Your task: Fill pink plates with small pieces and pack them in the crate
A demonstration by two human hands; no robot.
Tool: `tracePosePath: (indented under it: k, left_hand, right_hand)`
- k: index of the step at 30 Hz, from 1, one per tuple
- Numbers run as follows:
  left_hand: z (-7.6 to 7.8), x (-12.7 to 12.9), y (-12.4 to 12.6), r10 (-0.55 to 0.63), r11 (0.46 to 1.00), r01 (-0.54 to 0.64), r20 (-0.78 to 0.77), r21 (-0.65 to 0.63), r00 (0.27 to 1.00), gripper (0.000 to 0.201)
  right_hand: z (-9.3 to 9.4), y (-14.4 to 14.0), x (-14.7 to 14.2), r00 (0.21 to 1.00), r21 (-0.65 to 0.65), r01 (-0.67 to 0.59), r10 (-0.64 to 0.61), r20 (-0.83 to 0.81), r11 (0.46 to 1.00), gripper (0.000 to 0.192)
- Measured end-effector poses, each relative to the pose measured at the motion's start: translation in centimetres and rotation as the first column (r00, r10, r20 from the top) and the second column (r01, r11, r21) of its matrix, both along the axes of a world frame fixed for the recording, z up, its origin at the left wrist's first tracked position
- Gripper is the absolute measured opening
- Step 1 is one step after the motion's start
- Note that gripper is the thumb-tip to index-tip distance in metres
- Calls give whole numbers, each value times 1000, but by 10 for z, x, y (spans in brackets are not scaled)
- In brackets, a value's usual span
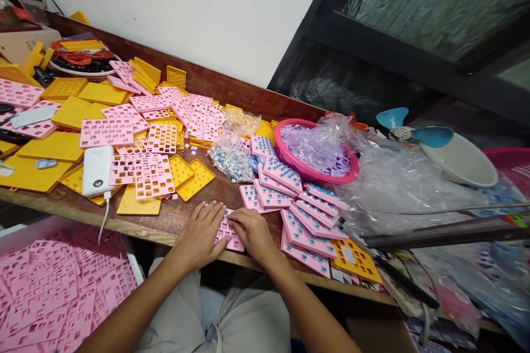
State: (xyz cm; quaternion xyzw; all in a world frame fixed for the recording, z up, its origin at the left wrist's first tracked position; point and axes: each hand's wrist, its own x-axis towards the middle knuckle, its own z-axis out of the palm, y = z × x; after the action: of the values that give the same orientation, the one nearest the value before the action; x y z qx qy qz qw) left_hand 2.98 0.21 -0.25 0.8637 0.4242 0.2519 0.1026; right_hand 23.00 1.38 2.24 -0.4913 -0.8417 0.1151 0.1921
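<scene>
A pink panel with square holes point(228, 238) lies at the table's front edge, partly covered by both hands. My left hand point(201, 235) rests over its left side, fingers stretched out and thumb apart on the surface. On its upper right part, my right hand point(252, 230) has its fingers bent and pressed together; whatever they hold is hidden. A few blue dots show on the panel between the hands. To the right are stacked pink panels with blue dots point(308, 226). Beyond my hands lies a clear bag of small white and blue pieces point(232, 157).
Yellow plates point(85, 113) and pink panels point(155, 176) cover the left side, with a white power bank point(97, 171) and cable. A pink basket point(351, 175) holds lilac pieces. Plastic bags point(397, 187) crowd the right. Below left, a white bin point(134, 270) holds pink panels.
</scene>
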Motion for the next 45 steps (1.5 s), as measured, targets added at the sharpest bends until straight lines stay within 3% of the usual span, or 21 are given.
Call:
tracePosePath:
  k: [7, 11, 16, 18, 21, 24, 26, 31, 35, 38, 42, 45]
  left_hand:
    - [3, -1, 0, 0, 1000, 0, -12, -28, 1000, 62]
    - [2, -3, 0, -26, 997, 27, 16, -67, 1000, 67]
    - [4, -9, 4, -57, 992, 67, 90, -103, 994, 69]
    - [8, -10, 18, -59, 992, 73, 126, -105, 990, 59]
    - [17, -2, 59, -7, 996, 20, 145, -92, 989, 34]
    - [26, 17, 108, 41, 994, -38, 22, -105, 999, 26]
    - [30, 32, 133, 1, 993, -8, -57, -115, 998, 24]
    - [28, 53, 158, -81, 990, 67, -110, -126, 991, 17]
    - [30, 47, 154, -40, 992, 30, -82, -122, 996, 16]
    - [34, 30, 136, 17, 994, -18, -13, -112, 1000, 23]
    - [31, 2, 88, 12, 995, 16, 275, -100, 961, 28]
    - [24, -13, 47, 11, 994, 32, 388, -105, 922, 30]
  right_hand:
    - [-11, -22, -9, 981, 253, -6, -43, 188, 967, 24]
    - [-12, -30, -11, 958, 277, -59, -24, 285, 959, 31]
    - [-13, -33, -11, 990, 275, -2, -38, 138, 962, 31]
    - [-15, -35, -10, 998, 262, 37, -52, 48, 964, 30]
    - [-17, -36, -8, 995, 232, 81, -65, -74, 969, 29]
    - [-15, -28, -1, 964, 196, 145, -94, -247, 970, 26]
    - [-10, -16, 6, 933, 170, 195, -129, -337, 966, 25]
    - [8, 20, 28, 937, 166, 224, -165, -306, 960, 25]
    - [21, 47, 31, 974, 169, 206, -186, -127, 964, 26]
    - [30, 72, 20, 971, 146, 203, -219, 100, 968, 27]
    - [34, 108, -1, 891, 82, 214, -229, 392, 973, 26]
    - [31, 129, -13, 872, 66, 225, -231, 432, 972, 28]
